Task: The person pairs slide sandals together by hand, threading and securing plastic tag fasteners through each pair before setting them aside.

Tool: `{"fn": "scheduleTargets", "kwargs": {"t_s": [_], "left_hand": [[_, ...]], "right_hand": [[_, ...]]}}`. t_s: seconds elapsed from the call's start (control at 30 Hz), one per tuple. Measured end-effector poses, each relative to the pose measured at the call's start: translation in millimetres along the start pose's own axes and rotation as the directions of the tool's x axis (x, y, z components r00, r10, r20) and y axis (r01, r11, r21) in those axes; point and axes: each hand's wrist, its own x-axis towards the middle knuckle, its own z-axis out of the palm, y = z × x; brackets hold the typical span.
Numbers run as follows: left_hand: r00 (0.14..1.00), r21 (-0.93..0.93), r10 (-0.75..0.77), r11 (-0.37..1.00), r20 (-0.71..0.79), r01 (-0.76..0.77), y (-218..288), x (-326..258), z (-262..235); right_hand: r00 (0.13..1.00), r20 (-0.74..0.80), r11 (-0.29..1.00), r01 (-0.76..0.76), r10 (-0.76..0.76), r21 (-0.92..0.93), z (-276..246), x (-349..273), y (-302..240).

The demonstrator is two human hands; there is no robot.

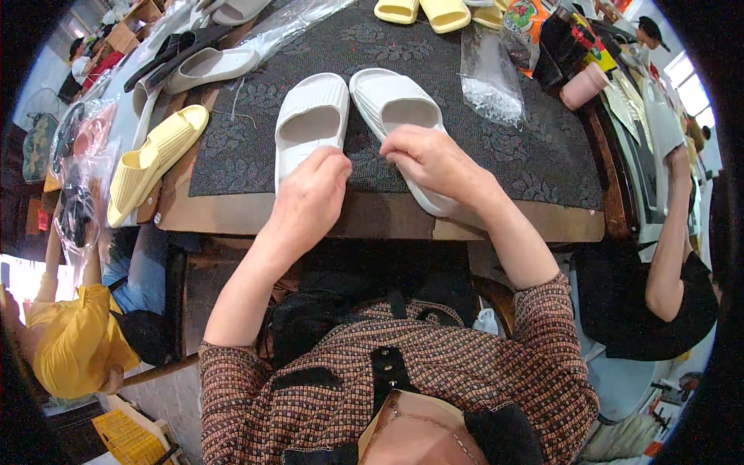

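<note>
Two off-white ribbed slide slippers lie side by side on a dark patterned mat (535, 167), toes pointing away from me. Over the heel part of the left slipper (314, 94) is my left hand (314, 186), its fingers curled closed. My right hand (438, 163) is bent over the right slipper (393, 91), thumb and fingers drawn together above its footbed. That slipper is angled, its heel reaching past the mat's near edge. Whatever the fingertips of either hand may hold is too small or hidden to make out.
A yellow slipper (159, 159) and a grey slipper (213, 70) lie to the left, with yellow slippers (446, 14) at the far edge. A clear plastic bag (492, 81) and a pink cup (583, 85) stand right. Co-workers sit on both sides, one in a yellow shirt (77, 341).
</note>
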Motion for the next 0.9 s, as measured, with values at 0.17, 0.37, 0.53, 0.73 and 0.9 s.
{"fn": "scheduleTargets", "kwargs": {"t_s": [0.17,0.37,0.53,0.73,0.9], "left_hand": [[0.999,0.103,-0.045,0.994,-0.013,0.046,-14.0,9.4,2.3],[0.999,0.155,-0.049,0.987,0.019,0.046,-21.8,14.2,13.6],[0.997,0.186,-0.078,0.980,0.000,0.076,-27.1,18.8,17.9],[0.997,0.258,-0.073,0.964,0.008,0.068,-30.0,24.6,21.9],[0.998,0.301,-0.067,0.952,0.004,0.062,-33.9,25.4,24.4]], "right_hand": [[0.998,-0.066,0.997,0.016,-0.021,-0.078,3.6,8.7,7.6],[0.986,-0.168,0.999,-0.012,0.007,-0.031,2.3,-0.3,2.9],[0.951,-0.309,0.998,-0.009,0.030,0.068,-18.9,3.5,18.9],[0.846,-0.348,0.896,-0.289,0.404,0.338,-34.8,26.9,53.1],[0.884,-0.324,0.942,-0.316,0.337,0.117,-35.6,46.4,96.1]]}}
